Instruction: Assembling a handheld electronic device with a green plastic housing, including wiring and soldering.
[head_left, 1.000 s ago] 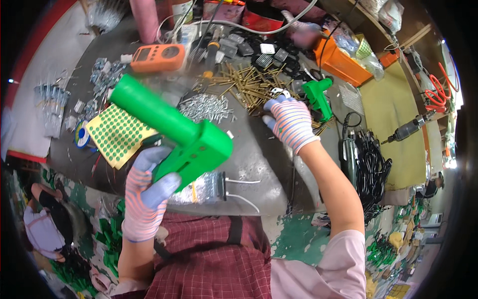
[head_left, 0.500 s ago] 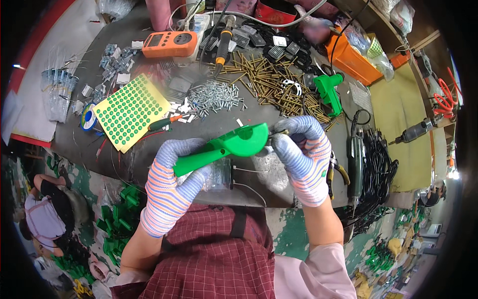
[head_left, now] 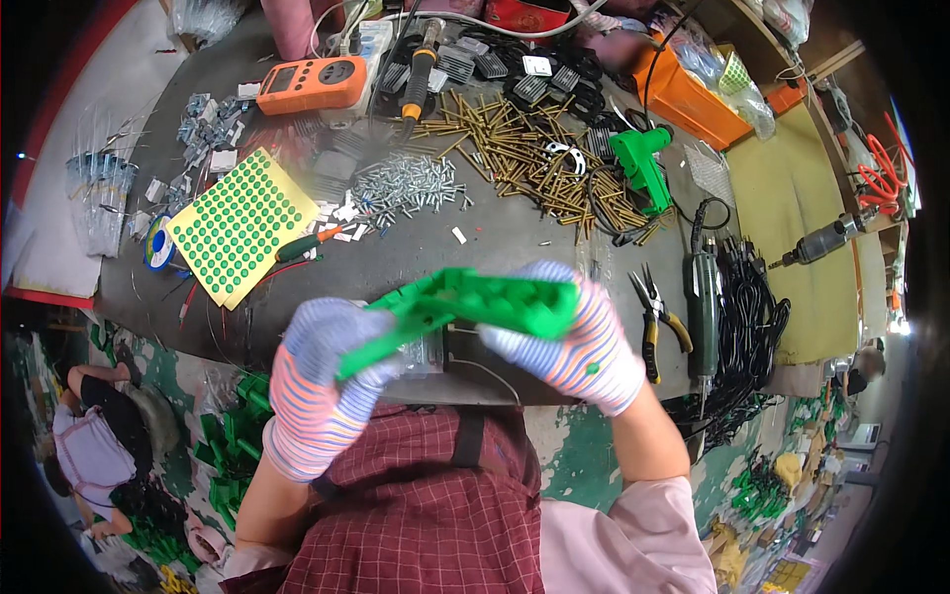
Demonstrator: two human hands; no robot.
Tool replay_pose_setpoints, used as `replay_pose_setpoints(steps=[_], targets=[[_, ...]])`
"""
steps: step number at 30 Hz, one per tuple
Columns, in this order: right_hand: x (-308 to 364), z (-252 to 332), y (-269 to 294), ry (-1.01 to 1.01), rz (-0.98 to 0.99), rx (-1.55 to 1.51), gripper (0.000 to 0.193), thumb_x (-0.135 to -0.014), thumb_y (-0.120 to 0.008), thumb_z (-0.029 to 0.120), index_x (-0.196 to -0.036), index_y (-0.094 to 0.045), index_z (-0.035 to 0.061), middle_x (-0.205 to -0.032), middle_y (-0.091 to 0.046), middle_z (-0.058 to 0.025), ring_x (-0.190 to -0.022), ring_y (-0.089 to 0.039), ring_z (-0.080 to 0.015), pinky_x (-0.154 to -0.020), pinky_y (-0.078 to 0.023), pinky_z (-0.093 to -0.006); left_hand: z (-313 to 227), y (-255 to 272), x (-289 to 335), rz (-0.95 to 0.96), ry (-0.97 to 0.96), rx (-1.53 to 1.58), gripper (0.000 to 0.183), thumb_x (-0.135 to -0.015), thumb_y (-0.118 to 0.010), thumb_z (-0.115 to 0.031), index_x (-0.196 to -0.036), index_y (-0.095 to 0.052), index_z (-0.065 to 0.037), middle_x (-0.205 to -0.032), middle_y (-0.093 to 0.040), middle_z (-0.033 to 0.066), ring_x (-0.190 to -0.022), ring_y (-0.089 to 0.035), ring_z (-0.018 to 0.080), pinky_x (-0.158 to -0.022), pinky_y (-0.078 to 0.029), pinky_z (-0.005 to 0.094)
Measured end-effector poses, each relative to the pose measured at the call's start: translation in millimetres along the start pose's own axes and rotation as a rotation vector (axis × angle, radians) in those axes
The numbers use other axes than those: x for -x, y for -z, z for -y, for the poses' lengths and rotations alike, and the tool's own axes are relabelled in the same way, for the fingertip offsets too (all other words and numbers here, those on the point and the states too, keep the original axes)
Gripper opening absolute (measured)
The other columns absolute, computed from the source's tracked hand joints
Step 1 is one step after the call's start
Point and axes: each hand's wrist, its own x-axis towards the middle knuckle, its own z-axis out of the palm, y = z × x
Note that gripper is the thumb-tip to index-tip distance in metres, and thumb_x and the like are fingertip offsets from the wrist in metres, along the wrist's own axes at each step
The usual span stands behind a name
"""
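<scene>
A green plastic housing [head_left: 465, 302], pistol-like in shape and blurred by motion, hangs over the front of the workbench between my two gloved hands. Its ribbed, hollow side shows now. My left hand [head_left: 327, 381] is closed round the handle end, thumb below it. Round the wide end, my right hand [head_left: 589, 346] grips with fingers behind and thumb underneath. Both gloves are striped, and a small green dot is stuck on the right one. Partly hidden below the housing lies a clear plastic piece [head_left: 427, 354].
Silver screws [head_left: 406, 185] and long brass screws [head_left: 534, 153] lie in heaps. A sheet of green dot stickers [head_left: 242, 223], an orange multimeter [head_left: 312, 84] and a screwdriver [head_left: 309, 244] are left. To the right are pliers [head_left: 653, 322], an electric screwdriver [head_left: 704, 307], black cables [head_left: 747, 327] and a green assembled tool body [head_left: 643, 168].
The housing has turned from its smooth outer face to its ribbed inside. My right hand has shifted from pinching at its tip to gripping the wide end.
</scene>
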Motion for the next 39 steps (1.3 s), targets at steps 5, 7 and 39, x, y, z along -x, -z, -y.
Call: replay_pose_setpoints(steps=[5,7,39], targets=[[-35.3,-70.6,40.3,-0.125,0.037,0.911,0.022,-0.078,-0.075,0.019,-0.097,-0.068,0.0108,-0.093,-0.066,-0.0134,-0.086,-0.063,-0.0343,-0.079,-0.05,-0.0452,3.0,5.0,8.1,-0.309,0.336,0.177,0.035,-0.089,-0.072,-0.008,-0.121,-0.058,-0.005,-0.109,-0.063,0.0073,-0.099,-0.061,0.0165,-0.088,-0.049,0.0299],[-33.8,-94.0,41.4,-0.125,0.044,0.982,0.02,-0.078,-0.075,0.019,-0.095,-0.068,0.011,-0.09,-0.065,-0.013,-0.086,-0.062,-0.0345,-0.079,-0.049,-0.0462,4.2,5.9,11.0,-0.307,0.349,0.226,0.034,-0.09,-0.071,-0.007,-0.121,-0.057,-0.003,-0.113,-0.062,0.006,-0.102,-0.059,0.0133,-0.091,-0.048,0.0275],[-2.0,33.4,-31.1,-0.202,-0.072,-0.106,0.018,-0.08,-0.079,0.013,-0.094,-0.071,0.0052,-0.081,-0.069,-0.0102,-0.074,-0.068,-0.0258,-0.072,-0.053,-0.0332,-7.2,-22.5,0.5,-0.158,-0.008,0.043,0.038,-0.076,-0.082,-0.003,-0.107,-0.059,-0.006,-0.101,-0.062,0.0104,-0.094,-0.062,0.0258,-0.081,-0.05,0.0356]])
